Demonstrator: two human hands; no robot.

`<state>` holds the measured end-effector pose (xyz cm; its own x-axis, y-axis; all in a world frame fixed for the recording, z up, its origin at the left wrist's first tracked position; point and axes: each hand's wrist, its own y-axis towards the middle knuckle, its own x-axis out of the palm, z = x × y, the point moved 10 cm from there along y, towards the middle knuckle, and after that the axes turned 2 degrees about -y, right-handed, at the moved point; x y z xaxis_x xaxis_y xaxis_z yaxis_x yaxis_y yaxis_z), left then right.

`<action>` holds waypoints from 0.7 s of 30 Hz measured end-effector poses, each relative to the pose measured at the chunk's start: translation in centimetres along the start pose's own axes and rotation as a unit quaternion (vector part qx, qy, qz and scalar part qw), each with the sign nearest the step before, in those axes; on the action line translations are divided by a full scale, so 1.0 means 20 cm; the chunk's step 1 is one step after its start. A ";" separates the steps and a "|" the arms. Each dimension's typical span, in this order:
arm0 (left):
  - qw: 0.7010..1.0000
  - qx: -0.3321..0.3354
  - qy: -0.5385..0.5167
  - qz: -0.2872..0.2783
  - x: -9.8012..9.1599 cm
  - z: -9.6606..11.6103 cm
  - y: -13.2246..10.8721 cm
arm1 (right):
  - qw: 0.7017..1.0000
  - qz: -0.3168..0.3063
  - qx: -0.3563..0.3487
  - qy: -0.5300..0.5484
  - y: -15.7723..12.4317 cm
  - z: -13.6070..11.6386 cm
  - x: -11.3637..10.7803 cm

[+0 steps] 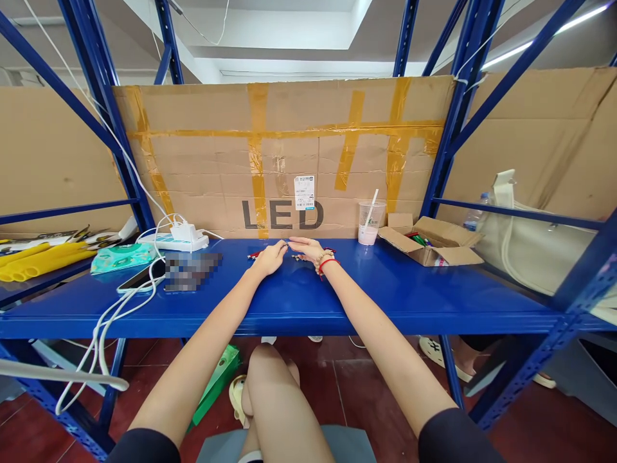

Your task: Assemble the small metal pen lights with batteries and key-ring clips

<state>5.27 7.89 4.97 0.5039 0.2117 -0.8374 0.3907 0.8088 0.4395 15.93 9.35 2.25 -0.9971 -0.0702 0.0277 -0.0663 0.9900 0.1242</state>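
Observation:
Both hands are at the middle of the blue tabletop, their fingertips nearly meeting. My left hand (271, 258) lies palm down with its fingers stretched forward; a small red item (253, 255) pokes out at its left. Opposite it, my right hand (306, 248) is held edge-on with straight fingers, and its wrist wears a beaded bracelet and a red cord. Under and behind the right hand lie small red and metallic pieces (299, 258), too small to name. Whether anything tiny sits between the fingertips is hidden.
A plastic cup (366, 233) with a straw and an open cardboard box (436, 243) stand at the right. Leftward are a power strip (180, 238), white cables, a phone (142, 278) and a turquoise packet (123, 258). A cardboard panel (216, 167) closes the back; blue posts flank the table.

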 end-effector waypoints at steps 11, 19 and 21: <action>1.000 0.002 0.015 -0.010 0.01 -0.01 0.00 | 0.997 -0.001 -0.024 -0.068 0.02 -0.01 0.00; 0.997 0.042 -0.061 -0.030 0.02 0.02 -0.01 | 0.990 -0.023 -0.122 -0.070 0.03 -0.09 0.00; 0.995 0.050 -0.078 -0.023 0.02 0.02 0.00 | 0.990 -0.025 -0.129 -0.049 0.03 -0.09 0.00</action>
<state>5.77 7.67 4.74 0.5934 0.0817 -0.8007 0.4868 0.7559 0.4378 16.04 9.77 4.19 -0.9925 -0.0936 -0.0787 -0.1164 0.9210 0.3718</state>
